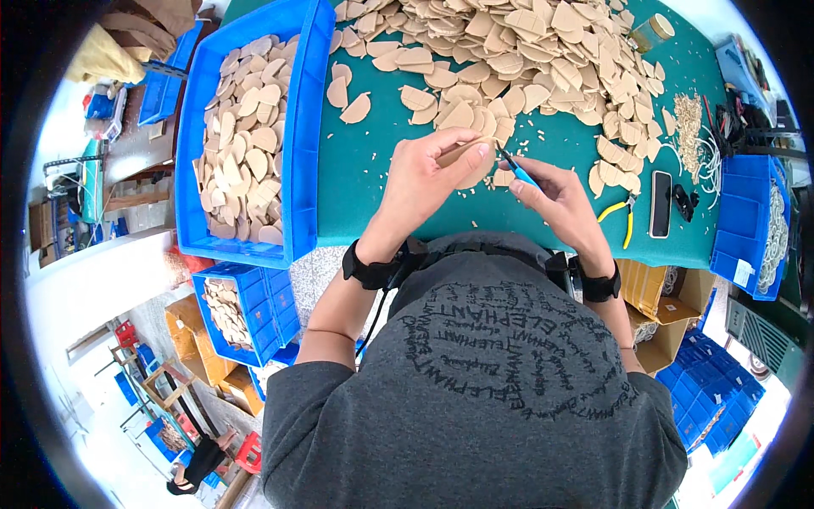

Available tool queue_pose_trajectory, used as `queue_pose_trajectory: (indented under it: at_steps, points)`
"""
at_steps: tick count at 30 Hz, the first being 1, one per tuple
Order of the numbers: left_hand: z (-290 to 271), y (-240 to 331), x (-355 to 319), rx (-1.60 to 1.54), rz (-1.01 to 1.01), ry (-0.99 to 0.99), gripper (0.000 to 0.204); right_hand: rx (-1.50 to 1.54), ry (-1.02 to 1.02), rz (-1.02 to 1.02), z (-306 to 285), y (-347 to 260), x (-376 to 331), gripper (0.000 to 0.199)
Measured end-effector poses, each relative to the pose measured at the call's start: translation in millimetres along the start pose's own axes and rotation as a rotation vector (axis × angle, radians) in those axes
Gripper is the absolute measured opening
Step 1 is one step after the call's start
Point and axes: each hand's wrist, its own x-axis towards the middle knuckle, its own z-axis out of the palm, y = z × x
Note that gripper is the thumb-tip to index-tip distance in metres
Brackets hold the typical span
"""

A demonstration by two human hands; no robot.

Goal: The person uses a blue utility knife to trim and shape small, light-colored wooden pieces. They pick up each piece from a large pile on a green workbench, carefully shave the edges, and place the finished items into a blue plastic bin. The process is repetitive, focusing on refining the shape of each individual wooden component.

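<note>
My left hand [424, 174] is closed on a tan, rounded flat piece [476, 171], pinched between thumb and fingers above the green table. In my right hand [556, 199] is a blue-handled tool [518, 170] with a thin dark tip. That tip meets the right edge of the piece, or lies very close to it; its exact kind is too small to tell. Just beyond both hands spreads a large heap of similar tan half-round pieces [543, 51]. Small tan crumbs lie on the tabletop around my hands.
A blue crate [303, 153] of such pieces stands at the left. To the right are yellow-handled pliers [629, 225], a phone [660, 204], a pile of tan scraps [688, 127] and a jar [653, 32]. Another blue bin [746, 229] with pale cord stands beyond the table's right edge.
</note>
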Motion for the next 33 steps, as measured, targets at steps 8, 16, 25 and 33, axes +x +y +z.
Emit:
queue_pose_trajectory:
  at_steps: [8,16,25,33]
  points:
    - [-1,7,-1,0.055,-0.001,-0.006,0.027,-0.013,0.004,-0.019,1,1,1,0.039]
    - [0,7,-2,0.088,0.034,0.001,0.028,0.055,-0.027,0.052,0,-6,-1,0.039]
    - [-1,7,-2,0.137,0.018,-0.019,0.030,0.002,-0.007,0.035,1,-2,-2,0.038]
    - [-4,-10,0,-0.133,-0.022,-0.054,0.023,-0.028,0.065,0.002,5,-1,-1,0.034]
